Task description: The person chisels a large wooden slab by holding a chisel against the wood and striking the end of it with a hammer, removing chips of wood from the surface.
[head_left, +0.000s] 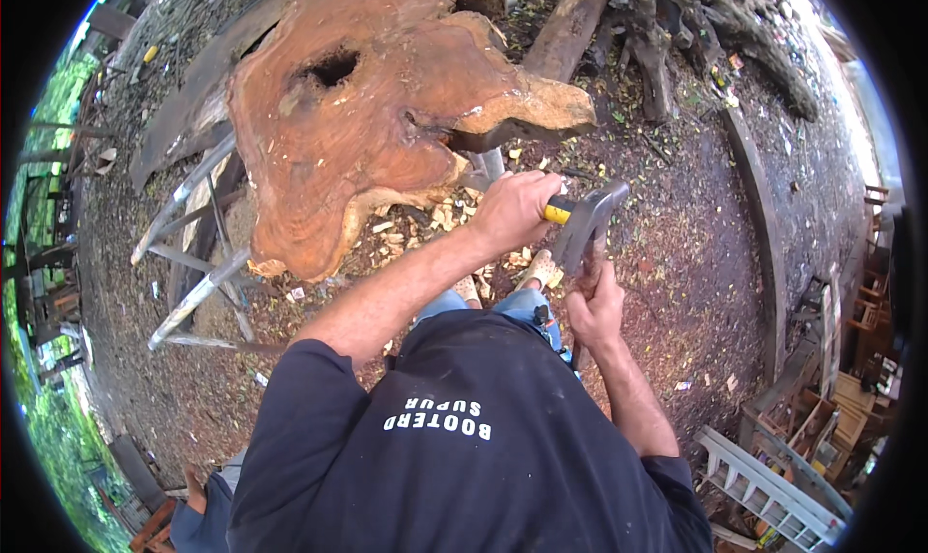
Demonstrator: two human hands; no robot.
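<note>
My right hand [595, 308] is wrapped round the wooden handle of an adze-like tool, just below its grey metal head [583, 232]. Close by on the left, my left hand [520, 210] is closed on a tool with a yellow-and-black handle [558, 211]. That handle reaches the adze's head; its far end cannot be made out there. Both hands are in front of my body, above my shoes [539, 269]. Beyond them lies a big reddish-brown wood slab [377, 99] with an irregular edge and a dark hole.
A metal frame [198, 297] stands under the slab's left side. Wood chips [411, 229] litter the ground by my feet. Gnarled roots [657, 45] and a long beam [759, 224] lie ahead and right. A ladder [768, 490] is at lower right; another person [201, 514] is at lower left.
</note>
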